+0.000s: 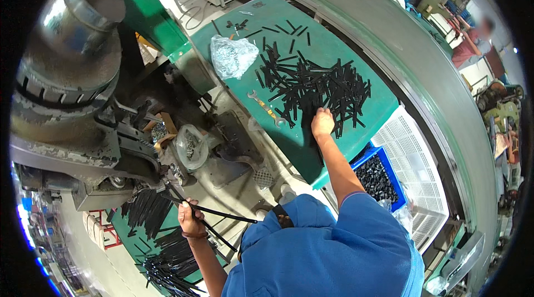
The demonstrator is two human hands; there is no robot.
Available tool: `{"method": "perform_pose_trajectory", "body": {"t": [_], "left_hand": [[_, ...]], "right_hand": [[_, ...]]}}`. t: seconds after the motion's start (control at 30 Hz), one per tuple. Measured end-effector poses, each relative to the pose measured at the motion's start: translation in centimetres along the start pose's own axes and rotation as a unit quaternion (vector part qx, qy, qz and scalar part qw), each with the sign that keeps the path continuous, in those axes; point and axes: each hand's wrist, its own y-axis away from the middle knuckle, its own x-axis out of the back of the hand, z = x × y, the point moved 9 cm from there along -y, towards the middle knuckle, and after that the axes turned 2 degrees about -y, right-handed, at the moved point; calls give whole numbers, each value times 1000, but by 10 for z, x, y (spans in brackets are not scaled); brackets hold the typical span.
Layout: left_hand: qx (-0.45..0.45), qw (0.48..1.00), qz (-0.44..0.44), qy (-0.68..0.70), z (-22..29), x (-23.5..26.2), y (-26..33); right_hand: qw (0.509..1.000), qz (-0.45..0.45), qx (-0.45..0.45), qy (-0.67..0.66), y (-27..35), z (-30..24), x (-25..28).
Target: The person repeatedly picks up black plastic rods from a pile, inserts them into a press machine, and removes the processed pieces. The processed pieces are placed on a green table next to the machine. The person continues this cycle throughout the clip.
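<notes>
My left hand (189, 218) is closed around long thin black strips (225, 213), held beside the work area of a large grey machine (83, 147). Two strips cross near the fingers and stick out toward my body. On a green table, my right hand (322, 123) touches the near edge of a heap of short black strips (317, 83). Its fingers are bent and pressed together; their tips are partly hidden against the dark pieces, so what they grip is unclear. A double-ended wrench (267, 109) lies left of the heap.
A plastic bag (233, 57) of small parts sits on the green table (295, 149). A blue bin (377, 177) of black pieces stands by a white crate (414, 161). Long black strips (169, 258) cover a lower-left table. A person (473, 44) is far right.
</notes>
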Motion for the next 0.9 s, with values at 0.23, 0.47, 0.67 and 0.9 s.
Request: {"method": "perform_pose_trajectory", "body": {"t": [0.23,0.47,0.67,0.9], "left_hand": [[11,1000,9,7,-4,4,1],[14,1000,24,-9,5,0,3],[30,999,-7,9,3,1,-2],[35,999,39,4,-3,24,4]], "right_hand": [[965,25,-46,-257,-17,51,29],[817,-40,-104,-566,-17,42,11],[782,-38,-234,-576,-19,74,-21],[828,-179,46,-530,16,-74,51]]}}
